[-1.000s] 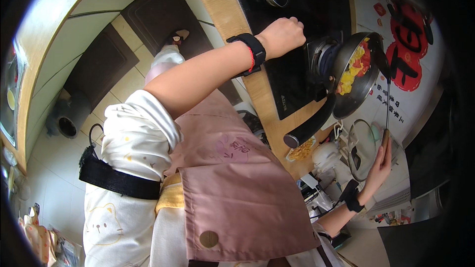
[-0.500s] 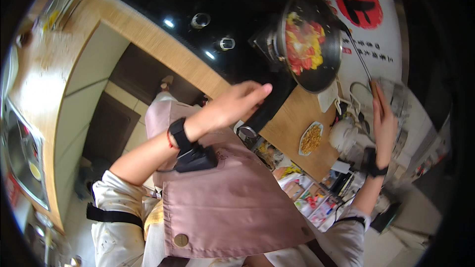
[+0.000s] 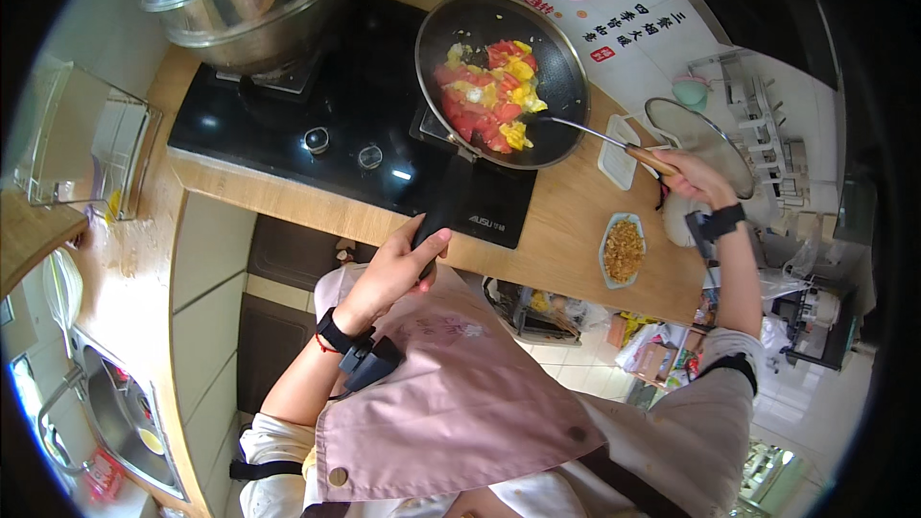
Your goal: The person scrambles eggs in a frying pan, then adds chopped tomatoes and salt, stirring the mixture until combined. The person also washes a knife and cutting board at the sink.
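Note:
My left hand (image 3: 413, 259) is closed round the black handle (image 3: 441, 211) of a dark frying pan (image 3: 561, 72) on the black gas hob (image 3: 336, 86). Red tomato pieces and yellow egg (image 3: 484, 105) fill the middle of the pan. My right hand (image 3: 691, 173) grips the wooden handle of a long metal spatula (image 3: 595, 134), whose head lies among the food at the pan's right side. A glass lid (image 3: 691, 115) stands just beyond that hand, beside a white board (image 3: 614, 158). A dish of golden-brown bits (image 3: 624, 249) sits on the wooden counter (image 3: 576, 259) below.
A tall steel steamer (image 3: 249, 5) occupies the hob's back left. A wire rack (image 3: 134, 153) stands at the left, above a steel sink (image 3: 125, 412) with a tap (image 3: 53, 422). Metal racks (image 3: 767, 125) line the back right; crowded storage (image 3: 648, 345) is below the counter's right end.
My left hand has moved from above the hob's edge onto the pan handle and closed on it. The view has swung, showing the steamer. My right hand still holds the spatula.

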Tool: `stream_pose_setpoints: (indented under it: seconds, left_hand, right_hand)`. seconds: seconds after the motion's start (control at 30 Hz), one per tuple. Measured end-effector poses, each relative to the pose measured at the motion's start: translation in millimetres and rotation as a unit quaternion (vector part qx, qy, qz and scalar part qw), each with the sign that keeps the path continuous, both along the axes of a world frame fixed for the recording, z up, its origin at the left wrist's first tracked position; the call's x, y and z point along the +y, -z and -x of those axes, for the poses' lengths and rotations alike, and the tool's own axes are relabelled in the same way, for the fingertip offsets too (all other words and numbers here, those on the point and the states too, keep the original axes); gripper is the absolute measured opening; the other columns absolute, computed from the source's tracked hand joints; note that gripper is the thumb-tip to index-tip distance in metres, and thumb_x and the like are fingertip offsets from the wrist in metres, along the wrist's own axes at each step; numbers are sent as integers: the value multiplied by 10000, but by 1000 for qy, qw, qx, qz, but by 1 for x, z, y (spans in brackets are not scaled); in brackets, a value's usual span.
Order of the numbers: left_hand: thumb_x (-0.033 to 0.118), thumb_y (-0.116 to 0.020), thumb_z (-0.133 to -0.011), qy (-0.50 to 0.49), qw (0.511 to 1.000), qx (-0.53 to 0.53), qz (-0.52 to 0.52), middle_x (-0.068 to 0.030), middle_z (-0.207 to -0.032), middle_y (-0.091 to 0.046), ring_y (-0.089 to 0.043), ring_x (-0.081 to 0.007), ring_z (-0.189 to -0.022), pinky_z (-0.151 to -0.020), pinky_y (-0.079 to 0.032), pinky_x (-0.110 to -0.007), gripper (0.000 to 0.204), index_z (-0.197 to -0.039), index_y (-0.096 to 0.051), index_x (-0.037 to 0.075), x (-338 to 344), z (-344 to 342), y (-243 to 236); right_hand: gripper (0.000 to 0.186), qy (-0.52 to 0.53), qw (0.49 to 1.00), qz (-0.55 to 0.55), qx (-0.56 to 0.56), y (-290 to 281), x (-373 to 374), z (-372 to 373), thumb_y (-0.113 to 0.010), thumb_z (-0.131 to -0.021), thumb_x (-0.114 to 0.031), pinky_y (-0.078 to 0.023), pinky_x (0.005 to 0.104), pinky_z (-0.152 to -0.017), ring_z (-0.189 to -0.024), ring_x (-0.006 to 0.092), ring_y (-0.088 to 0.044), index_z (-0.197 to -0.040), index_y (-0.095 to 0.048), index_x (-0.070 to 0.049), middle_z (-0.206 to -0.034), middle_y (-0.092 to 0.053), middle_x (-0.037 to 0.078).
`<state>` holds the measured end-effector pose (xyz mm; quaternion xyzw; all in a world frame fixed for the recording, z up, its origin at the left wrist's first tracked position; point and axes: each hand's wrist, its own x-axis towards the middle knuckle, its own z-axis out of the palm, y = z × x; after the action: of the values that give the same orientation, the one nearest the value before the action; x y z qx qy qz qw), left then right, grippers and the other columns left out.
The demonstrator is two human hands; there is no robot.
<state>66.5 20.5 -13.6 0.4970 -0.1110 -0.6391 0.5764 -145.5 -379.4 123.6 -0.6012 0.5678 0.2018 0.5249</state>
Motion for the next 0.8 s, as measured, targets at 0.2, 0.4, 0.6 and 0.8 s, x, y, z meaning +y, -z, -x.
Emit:
stream_pose_setpoints:
  seconds: [0.2, 0.4, 0.6, 0.8]
  left_hand:
    - [297, -515, -1006, 23, 999, -15, -25, -1, -698, -497, -446, -63, -476, -428, -311, -212, 250, -958, -516, 52, -1, -6, -7]
    - [217, -486, -988, -3, 999, 8, -33, -56, -808, -591, -516, -117, -514, -499, -439, -252, 292, -1188, -525, 8, -9, -8, -10]
    - [237, -469, -990, -7, 999, 41, -33, -53, -794, -561, -502, -119, -508, -448, -397, -246, 299, -1178, -529, 12, -10, -9, -8]
    - [233, -462, -989, -7, 999, 45, -27, -45, -774, -531, -482, -116, -495, -431, -381, -248, 310, -1190, -525, 5, -11, -8, -7]
  right_hand:
    - [282, -36, 987, 56, -146, 82, 10, -6, -540, -992, -358, -201, 187, -400, -452, 7, -269, -1044, -571, -83, -568, -338, -87]
    - [414, -250, 873, 358, -216, 48, 68, -5, -597, -953, -258, -381, 284, -507, -526, 141, -456, -1331, -566, -92, -644, -499, -44]
    - [459, -386, 731, 552, -107, 17, 135, 39, -666, -872, -216, -466, 379, -552, -657, 300, -576, -1321, -580, -178, -777, -606, 117]
    - [490, -380, 714, 585, -60, -36, 179, 70, -697, -832, -184, -484, 379, -553, -657, 276, -607, -1308, -585, -217, -846, -599, 74]
